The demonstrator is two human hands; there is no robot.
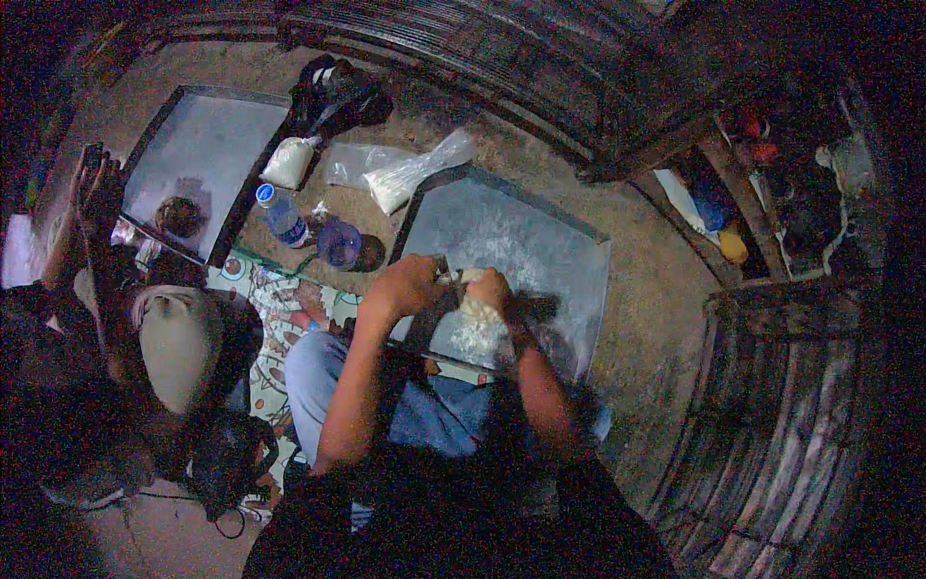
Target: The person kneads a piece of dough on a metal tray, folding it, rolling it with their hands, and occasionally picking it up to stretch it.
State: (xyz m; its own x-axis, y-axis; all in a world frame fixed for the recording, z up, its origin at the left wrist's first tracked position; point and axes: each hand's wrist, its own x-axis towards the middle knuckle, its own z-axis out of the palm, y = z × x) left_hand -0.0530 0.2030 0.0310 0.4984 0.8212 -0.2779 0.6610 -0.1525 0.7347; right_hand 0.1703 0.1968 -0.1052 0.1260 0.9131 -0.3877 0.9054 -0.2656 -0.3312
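Observation:
My left hand (410, 283) and my right hand (487, 288) are close together above a grey tray (569, 246) in front of me. Fingers of both hands are closed around a pale lump of dough (477, 311), which stretches between them and hangs down under the right hand. White flour (482, 246) is smeared over the tray's middle, with more of it below the dough. Dim light hides the fingertips and the dough's exact outline.
Beyond my left hand stand a blue-capped plastic bottle (282, 217), a purple cup (339, 245), a bag of white powder (289, 162) and an opened clear bag (415, 176). At left, another person's raised hands (96, 183) are near a second tray (217, 125) holding a round lump (177, 216).

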